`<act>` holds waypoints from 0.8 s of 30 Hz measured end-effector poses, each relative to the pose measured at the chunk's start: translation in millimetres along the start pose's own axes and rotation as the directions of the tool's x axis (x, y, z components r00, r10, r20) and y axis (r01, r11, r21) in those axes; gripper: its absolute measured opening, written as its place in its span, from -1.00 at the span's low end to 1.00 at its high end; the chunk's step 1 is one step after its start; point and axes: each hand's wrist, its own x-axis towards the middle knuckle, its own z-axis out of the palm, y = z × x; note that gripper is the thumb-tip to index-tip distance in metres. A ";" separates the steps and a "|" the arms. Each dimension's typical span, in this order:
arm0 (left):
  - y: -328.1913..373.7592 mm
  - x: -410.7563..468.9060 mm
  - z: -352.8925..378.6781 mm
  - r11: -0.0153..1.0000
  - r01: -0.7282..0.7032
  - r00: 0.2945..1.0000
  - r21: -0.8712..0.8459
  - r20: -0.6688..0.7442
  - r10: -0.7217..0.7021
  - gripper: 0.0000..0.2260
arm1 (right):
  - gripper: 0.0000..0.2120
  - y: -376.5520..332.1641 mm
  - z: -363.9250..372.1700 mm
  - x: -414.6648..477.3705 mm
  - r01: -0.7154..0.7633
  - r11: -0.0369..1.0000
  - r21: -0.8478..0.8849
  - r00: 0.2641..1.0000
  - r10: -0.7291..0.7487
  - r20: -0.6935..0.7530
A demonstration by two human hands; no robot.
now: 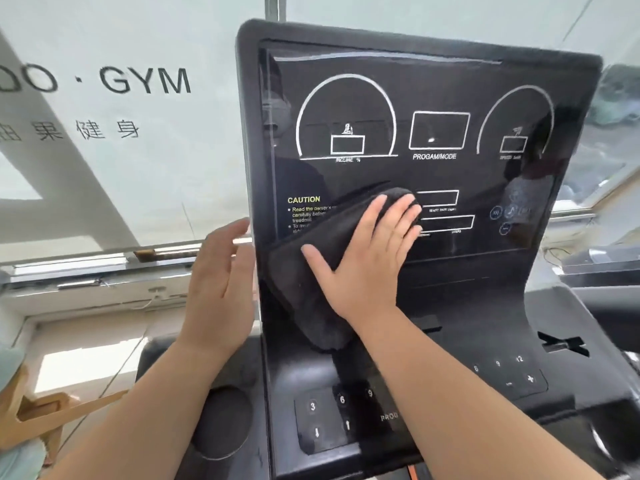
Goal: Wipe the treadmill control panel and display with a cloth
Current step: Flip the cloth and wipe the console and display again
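Black cloth (322, 271) under flat right hand (367, 258), pressed against display (433, 168)

A dark cloth (322, 271) lies pressed flat against the treadmill's upright black display (433, 168).

The window (138, 150) at ten o'clock reads "GYM" over Chinese characters. The display (433, 140) shows "PROGAM/MODE" (spelled so) at centre, "INCLINE %" toward nine o'clock, and a yellow "CAUTION" heading at seven, partly hidden by the cloth (311, 271). On the control panel (346, 420) at six o'clock: 3, 6, 9, "PROG"; at four o'clock: 6, 9, 12.
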 end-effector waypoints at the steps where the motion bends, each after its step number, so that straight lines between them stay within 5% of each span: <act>1: 3.7 4.1 1.6 1.000 -0.013 1.000 -0.015 -0.003 0.013 -0.58 | 0.14 0.8 -3.2 11.8 -0.019 1.000 0.002 1.000 0.019 -0.021; 6: 18.4 18.1 4.5 0.990 0.037 0.999 -0.138 -0.028 -0.041 -0.65 | 0.16 -25.2 -29.8 85.1 0.068 0.998 0.000 0.986 -0.067 -0.155; 12: 13.8 22.9 -0.6 0.979 0.074 0.997 -0.190 0.008 -0.074 -0.64 | 0.15 -57.5 -36.0 97.6 0.330 0.933 -0.144 0.934 -0.345 -0.094; 19: 10.1 31.9 -13.2 0.951 0.113 0.990 -0.287 0.113 -0.084 -0.46 | 0.12 28.3 3.6 30.3 0.719 0.649 -0.247 0.684 -0.724 0.090; 24: 12.1 28.7 -21.3 0.914 0.205 0.954 -0.350 0.279 -0.107 -0.11 | 0.12 12.6 -40.5 107.2 0.538 0.781 -0.317 0.812 -0.581 -0.051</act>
